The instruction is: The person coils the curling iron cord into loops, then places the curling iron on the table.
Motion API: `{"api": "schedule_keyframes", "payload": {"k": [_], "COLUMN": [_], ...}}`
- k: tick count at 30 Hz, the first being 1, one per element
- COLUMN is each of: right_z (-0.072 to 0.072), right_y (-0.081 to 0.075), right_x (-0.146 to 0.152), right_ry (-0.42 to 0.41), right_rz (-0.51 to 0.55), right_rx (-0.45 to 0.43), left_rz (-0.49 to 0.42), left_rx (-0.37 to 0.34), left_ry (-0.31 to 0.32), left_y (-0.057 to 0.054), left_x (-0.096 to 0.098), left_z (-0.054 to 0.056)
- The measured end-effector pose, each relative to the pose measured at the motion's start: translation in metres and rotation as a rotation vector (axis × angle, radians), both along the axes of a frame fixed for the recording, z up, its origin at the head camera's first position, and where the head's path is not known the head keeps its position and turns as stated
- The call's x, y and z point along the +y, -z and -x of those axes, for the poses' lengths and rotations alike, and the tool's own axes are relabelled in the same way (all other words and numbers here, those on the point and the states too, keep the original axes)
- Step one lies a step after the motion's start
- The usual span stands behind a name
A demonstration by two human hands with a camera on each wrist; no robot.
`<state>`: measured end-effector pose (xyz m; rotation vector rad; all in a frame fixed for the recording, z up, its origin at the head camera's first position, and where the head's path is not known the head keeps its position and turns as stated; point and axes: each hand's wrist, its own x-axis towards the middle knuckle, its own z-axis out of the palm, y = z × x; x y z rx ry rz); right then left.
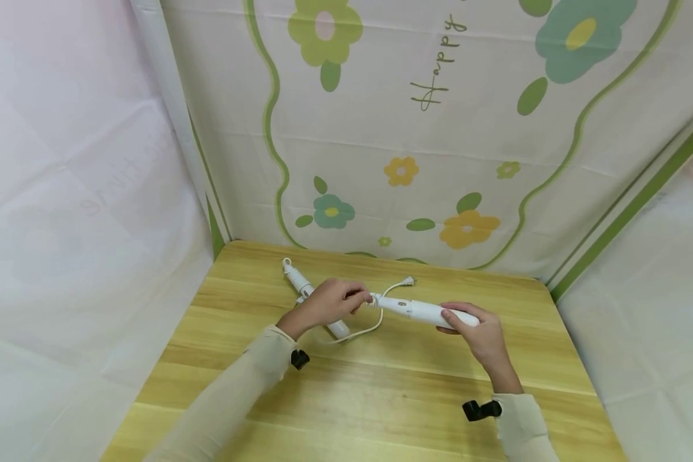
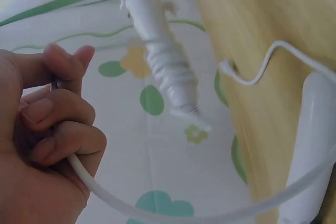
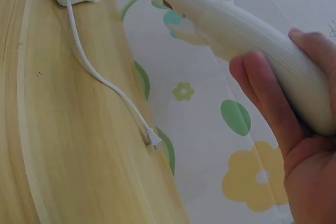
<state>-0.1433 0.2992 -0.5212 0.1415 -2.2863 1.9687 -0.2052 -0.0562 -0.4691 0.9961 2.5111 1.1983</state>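
My right hand (image 1: 476, 327) grips the thick end of a white hair styling iron (image 1: 427, 312), held above the table and pointing left. White cord coils (image 2: 170, 69) are wound around its narrower end in the left wrist view. My left hand (image 1: 329, 305) is by that end, its fingers curled around a white cord (image 2: 97, 187) that loops down and right. A second white iron (image 1: 297, 279) lies slantwise on the table behind the left hand, which hides its middle. To which iron the gripped cord belongs, I cannot tell.
A white plug (image 1: 408, 281) on a cord lies near the back of the wooden table (image 1: 352, 398). Flower-printed cloth (image 1: 369, 128) hangs close behind the table's far edge, with pale cloth on both sides.
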Motion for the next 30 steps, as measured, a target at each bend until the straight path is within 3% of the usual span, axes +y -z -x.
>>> {"api": "schedule_keyframes", "payload": {"k": [5,11,15,22,25,27,30], "right_z": [-0.004,-0.01,-0.011,-0.011,-0.011,-0.01,-0.01], "right_y": [-0.004,-0.011,-0.013,-0.013,-0.014,-0.014,-0.015], "right_x": [0.0,0.007,0.01,0.013,0.012,0.01,0.009], "right_ry": [-0.112,-0.215,-0.261,-0.374,-0.35,-0.292,-0.194], "right_rz": [-0.032,0.054,0.147,0.399,0.473,0.512,0.533], "right_rx": [-0.007,0.032,0.084,0.139,0.136,0.135,0.137], "left_rz": [0.059,0.037,0.007,-0.098,-0.181,-0.22,-0.23], "left_rx": [0.089,0.13,0.079,-0.088,-0.109,-0.109,-0.195], "left_ry": [-0.005,-0.01,0.013,0.094,0.155,0.186,0.172], "left_y": [-0.006,-0.004,-0.001,0.01,0.014,0.017,0.02], "left_x": [-0.005,-0.006,-0.005,0.0,0.002,0.004,0.007], "left_z": [0.01,0.018,0.019,0.018,0.016,0.013,0.008]}}
